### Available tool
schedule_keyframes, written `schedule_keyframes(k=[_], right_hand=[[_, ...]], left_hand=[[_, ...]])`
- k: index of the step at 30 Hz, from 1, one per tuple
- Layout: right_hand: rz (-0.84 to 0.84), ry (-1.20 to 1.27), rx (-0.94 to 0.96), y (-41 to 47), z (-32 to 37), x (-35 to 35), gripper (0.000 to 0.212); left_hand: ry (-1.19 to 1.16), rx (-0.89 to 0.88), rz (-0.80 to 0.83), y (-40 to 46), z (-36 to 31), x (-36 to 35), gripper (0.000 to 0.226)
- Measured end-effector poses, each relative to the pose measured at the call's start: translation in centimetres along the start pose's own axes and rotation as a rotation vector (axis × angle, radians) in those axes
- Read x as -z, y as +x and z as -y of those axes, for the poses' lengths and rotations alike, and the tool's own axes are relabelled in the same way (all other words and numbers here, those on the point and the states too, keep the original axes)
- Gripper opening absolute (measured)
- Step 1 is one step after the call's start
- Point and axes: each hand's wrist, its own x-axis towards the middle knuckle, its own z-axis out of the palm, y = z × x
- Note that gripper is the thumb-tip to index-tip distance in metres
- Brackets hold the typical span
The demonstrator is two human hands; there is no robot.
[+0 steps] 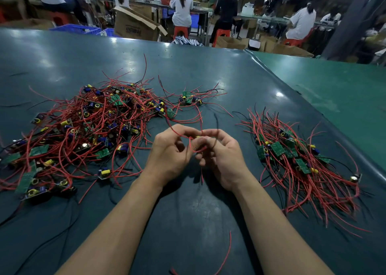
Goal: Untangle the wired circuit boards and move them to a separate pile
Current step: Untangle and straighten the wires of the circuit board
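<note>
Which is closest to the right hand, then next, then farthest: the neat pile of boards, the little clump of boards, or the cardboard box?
From the right hand:
1. Neat pile, just to its right on the table.
2. Little clump, beyond the hands, toward the table's middle.
3. Cardboard box, past the table's far edge, on the floor.

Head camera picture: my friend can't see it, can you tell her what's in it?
Two hands, the left hand and the right hand, hold red wires above a dark green table. A big tangled pile of wired circuit boards lies on the left, and a smaller, neater pile on the right.
</note>
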Motion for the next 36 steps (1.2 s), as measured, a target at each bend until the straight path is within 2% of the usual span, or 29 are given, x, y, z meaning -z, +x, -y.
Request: schedule_keyframes(k=[3, 7, 10, 14, 19, 26, 32, 36], right_hand=[[0.048, 0.028, -0.029, 0.2, 0.1, 0.0, 0.019], [0.22, 0.029, -0.049, 0.1, 0.2, 0.5, 0.03], [0.234, 0.04, -0.033, 0.1, 0.0, 0.4, 0.023], [0.234, 0.052, -0.02, 0.1, 0.0, 0.1, 0.03], [0.106, 0.046, 0.022, 0.2, -0.2, 0.2, 0.012], [-0.168, -0.037, 0.198, 0.5, -0.9, -0.2, 0.01], [-0.201, 0.164, 0.142, 0.7, -0.5, -0.2, 0.011], [-0.216, 0.045, 0.168, 0.7, -0.8, -0.2, 0.012]], left_hand=[[0.0, 0.071, -0.039, 0.1, 0.0, 0.1, 0.012], [0.028, 0.136, -0.109, 0.3, 0.3, 0.2, 0.014], [0.008, 0.122, -0.107, 0.2, 0.1, 0.3, 0.011], [-0.065, 0.108, -0.113, 0.1, -0.1, 0.3, 0.009], [-0.144, 0.128, -0.116, 0.1, -0.5, 0.4, 0.009], [-0.102, 0.146, -0.191, 0.2, -0.8, 0.5, 0.019], [-0.172, 0.258, -0.072, 0.2, -1.2, 0.5, 0.018], [-0.233, 0.259, -0.047, 0.2, -1.1, 0.9, 0.011]])
